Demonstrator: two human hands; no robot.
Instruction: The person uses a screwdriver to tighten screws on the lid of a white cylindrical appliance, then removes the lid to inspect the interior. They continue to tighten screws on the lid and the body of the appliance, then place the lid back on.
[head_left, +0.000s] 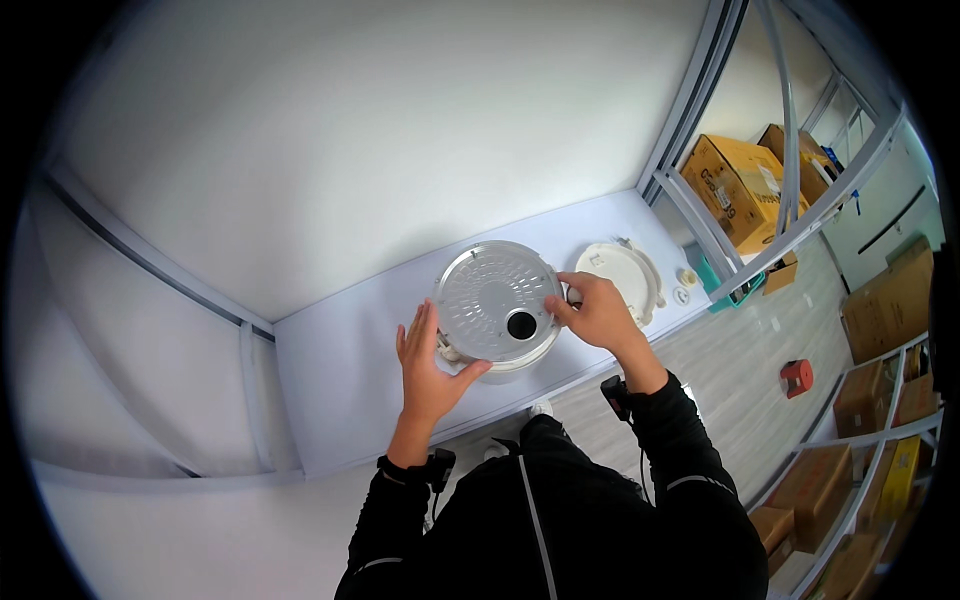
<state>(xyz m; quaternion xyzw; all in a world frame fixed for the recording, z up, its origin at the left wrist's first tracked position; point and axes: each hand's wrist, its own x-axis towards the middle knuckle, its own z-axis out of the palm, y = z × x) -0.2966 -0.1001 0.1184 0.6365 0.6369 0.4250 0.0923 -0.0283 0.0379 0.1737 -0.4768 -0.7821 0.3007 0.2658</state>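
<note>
A round silver metal lid plate [490, 290] with an embossed pattern and a dark round hole lies over a white round body [518, 364] on the table in front of me. My left hand [428, 370] rests against the plate's left side, fingers stretched out and thumb spread along the near edge. On the right side, my right hand [590, 308] grips the rim, its thumb on top near the hole and its fingers curled at the edge. Right of that hand lies a round white plastic cover [622, 270].
Small white parts [683, 294] lie near the right end of the white table [345, 385]. A wall and metal frame posts [690, 95] border it. Yellow cartons [735, 190], a teal bin [716, 285], a red stool [797, 377] and shelves with brown boxes [812, 485] stand to the right.
</note>
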